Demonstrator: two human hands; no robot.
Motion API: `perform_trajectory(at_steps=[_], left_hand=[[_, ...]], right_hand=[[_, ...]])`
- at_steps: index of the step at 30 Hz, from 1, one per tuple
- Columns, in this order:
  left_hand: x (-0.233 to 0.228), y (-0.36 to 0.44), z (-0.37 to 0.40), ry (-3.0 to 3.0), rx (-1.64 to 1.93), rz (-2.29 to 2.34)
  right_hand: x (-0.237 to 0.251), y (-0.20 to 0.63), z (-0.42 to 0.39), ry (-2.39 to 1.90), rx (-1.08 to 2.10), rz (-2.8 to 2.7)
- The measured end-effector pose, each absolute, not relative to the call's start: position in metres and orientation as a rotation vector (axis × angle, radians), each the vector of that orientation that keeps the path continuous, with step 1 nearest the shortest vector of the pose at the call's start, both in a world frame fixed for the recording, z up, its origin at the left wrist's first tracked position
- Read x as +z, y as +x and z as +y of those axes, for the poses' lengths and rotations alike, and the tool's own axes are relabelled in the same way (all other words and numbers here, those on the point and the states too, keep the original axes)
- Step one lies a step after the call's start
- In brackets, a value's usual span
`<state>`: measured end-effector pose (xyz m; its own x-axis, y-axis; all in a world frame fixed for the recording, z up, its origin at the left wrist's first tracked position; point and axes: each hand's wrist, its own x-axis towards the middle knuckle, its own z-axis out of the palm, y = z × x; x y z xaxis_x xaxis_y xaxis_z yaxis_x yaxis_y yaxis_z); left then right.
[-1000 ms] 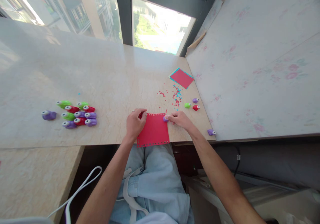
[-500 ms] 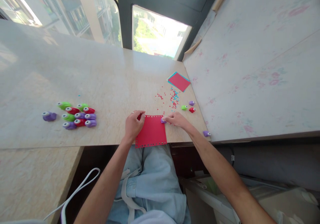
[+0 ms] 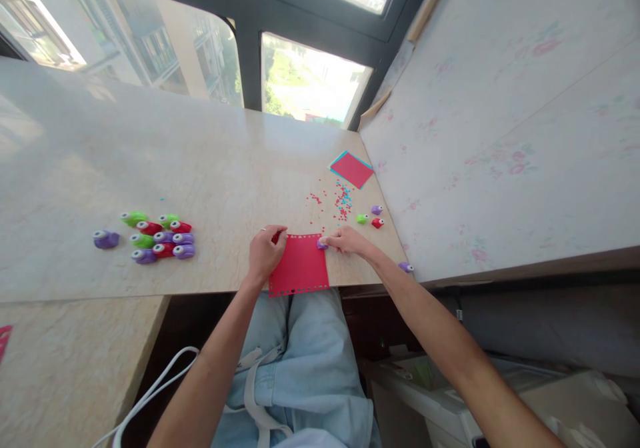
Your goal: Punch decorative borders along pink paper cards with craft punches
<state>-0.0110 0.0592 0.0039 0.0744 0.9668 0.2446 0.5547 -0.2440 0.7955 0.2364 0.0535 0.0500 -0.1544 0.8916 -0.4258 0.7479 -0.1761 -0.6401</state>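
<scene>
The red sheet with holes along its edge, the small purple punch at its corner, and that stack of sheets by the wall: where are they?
red sheet [image 3: 300, 271], head view, bare middle.
purple punch [image 3: 321, 243], head view, visible body beside the fingers.
stack of sheets [image 3: 351, 169], head view, top red sheet.

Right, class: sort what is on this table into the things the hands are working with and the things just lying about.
In use:
- red sheet, held by the left hand
- small purple punch, pinched by the right hand at the sheet's top right corner

Lying about:
- cluster of punches
- three small punches
- punched scraps
- spare paper stack
</scene>
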Motion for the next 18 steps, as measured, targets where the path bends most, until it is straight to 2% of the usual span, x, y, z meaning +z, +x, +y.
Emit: perform_trajectory(at_steps=[9,18], left_hand=[[0.003,-0.010,0.061,1.846,1.085,1.503],[0.001,-0.012,0.063,1.752,1.173,1.481]], right_hand=[[0.051,0.241,0.049,-1.795,1.392,-1.710],[0.041,0.238,0.030,-1.631,1.286,-1.460]])
